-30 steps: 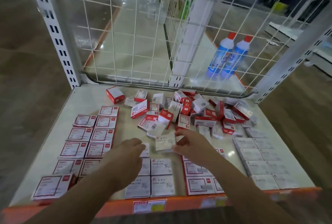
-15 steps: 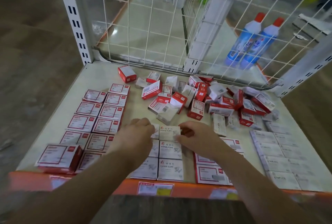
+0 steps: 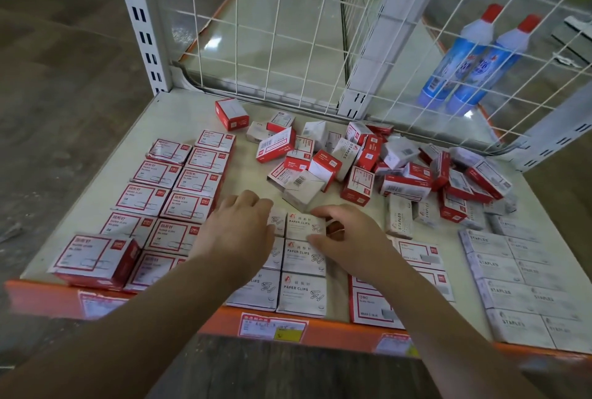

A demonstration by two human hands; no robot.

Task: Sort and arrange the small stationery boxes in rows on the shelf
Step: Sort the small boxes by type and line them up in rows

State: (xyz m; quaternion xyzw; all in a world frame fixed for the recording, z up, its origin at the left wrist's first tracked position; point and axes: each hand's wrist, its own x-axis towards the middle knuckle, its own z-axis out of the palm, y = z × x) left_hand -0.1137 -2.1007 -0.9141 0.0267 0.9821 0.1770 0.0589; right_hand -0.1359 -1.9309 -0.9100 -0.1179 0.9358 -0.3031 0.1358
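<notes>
The white paper clips box (image 3: 305, 222) now lies flat at the far end of the middle white rows, flush against the box (image 3: 303, 257) nearer the shelf's front edge; 1 second ago it sat askew, a little beyond that spot. So this piece looks placed, and the row has grown by 1. The right hand (image 3: 349, 238) curls its fingers round the box's right side, thumb at the near corner, pinching it. The left hand (image 3: 237, 232) lies flat with relaxed fingers over the neighbouring white box (image 3: 278, 222), which it mostly hides. Behind them the unsorted pile (image 3: 384, 168) of red and white boxes waits on the shelf (image 3: 96, 203). The left fingertips are hidden, and small print on most boxes is too blurred to read.
</notes>
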